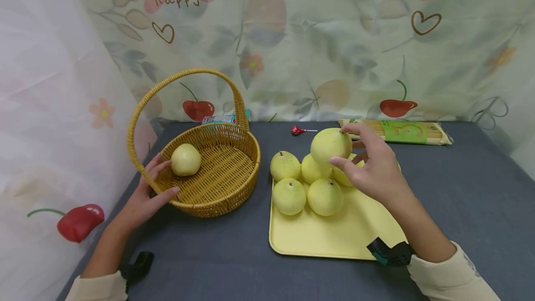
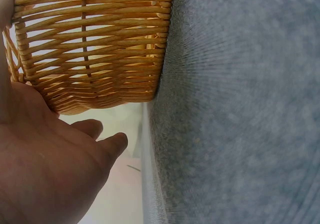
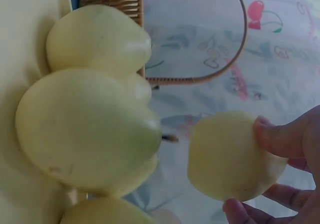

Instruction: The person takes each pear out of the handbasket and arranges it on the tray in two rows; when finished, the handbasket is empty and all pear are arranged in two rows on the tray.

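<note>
My right hand [image 1: 368, 166] grips a pale yellow pear [image 1: 331, 146] and holds it just above a heap of several more pears [image 1: 307, 182] on a yellow tray [image 1: 334, 236]. In the right wrist view the held pear [image 3: 227, 156] sits between my fingertips [image 3: 272, 136], with other pears [image 3: 90, 129] below left. My left hand [image 1: 152, 189] rests on the near left rim of a wicker basket [image 1: 217, 199], thumb along the outside, fingers inside. One pear [image 1: 185, 159] lies in the basket beside my fingers. The left wrist view shows the basket wall [image 2: 95, 48] and my left hand [image 2: 65, 169].
A dark grey cloth covers the table [image 1: 459, 208]. A pack of noodles [image 1: 397, 131] and a red lollipop [image 1: 297, 130] lie at the back, a plastic wrapper [image 1: 221, 119] behind the basket. Patterned curtains close in the back and left.
</note>
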### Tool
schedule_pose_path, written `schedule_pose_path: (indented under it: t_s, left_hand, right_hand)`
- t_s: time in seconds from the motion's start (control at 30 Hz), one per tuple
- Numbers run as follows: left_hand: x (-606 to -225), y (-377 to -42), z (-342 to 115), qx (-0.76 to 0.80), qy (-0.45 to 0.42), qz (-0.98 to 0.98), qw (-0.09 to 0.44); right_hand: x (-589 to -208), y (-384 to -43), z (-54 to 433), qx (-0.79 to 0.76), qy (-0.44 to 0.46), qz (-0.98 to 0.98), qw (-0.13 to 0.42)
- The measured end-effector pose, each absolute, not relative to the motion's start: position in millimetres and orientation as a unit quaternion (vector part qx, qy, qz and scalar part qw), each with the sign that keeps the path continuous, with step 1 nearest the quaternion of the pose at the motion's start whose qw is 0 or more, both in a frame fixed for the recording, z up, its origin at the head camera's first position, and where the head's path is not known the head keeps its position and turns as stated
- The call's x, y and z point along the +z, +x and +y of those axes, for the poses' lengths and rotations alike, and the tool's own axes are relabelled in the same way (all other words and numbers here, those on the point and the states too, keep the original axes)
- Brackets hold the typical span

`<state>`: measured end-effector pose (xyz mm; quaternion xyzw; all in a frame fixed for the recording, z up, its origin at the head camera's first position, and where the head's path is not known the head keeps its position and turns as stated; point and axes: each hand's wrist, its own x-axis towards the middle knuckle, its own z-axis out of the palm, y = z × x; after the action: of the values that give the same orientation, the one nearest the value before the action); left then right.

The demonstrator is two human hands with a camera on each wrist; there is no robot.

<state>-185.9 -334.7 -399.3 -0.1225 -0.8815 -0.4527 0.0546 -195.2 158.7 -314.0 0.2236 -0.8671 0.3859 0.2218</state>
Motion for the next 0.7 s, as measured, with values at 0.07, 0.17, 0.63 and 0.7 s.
schedule_pose_path:
  t_s: [0.07,0.17,0.63,0.7]
  left_hand:
    - [-399.0,-185.5,-334.4,-0.453,-0.121,-0.882,0.054]
    - [-397.8,-185.1,-334.2,-0.454,-0.119,-0.881,0.053]
    - [-397.8,-185.6,-335.2,-0.450,-0.122,-0.882,0.061]
    - [-397.9,-185.4,-334.8,-0.453,-0.123,-0.881,0.061]
  right_hand:
    - [-315.4,-192.8,166.5,0.385,0.217,-0.865,0.237]
    - [-316.4,-188.4,177.6,0.383,0.208,-0.865,0.248]
    - [-320.4,-168.2,204.5,0.349,0.193,-0.888,0.228]
    - [-322.6,-165.5,206.8,0.340,0.195,-0.891,0.227]
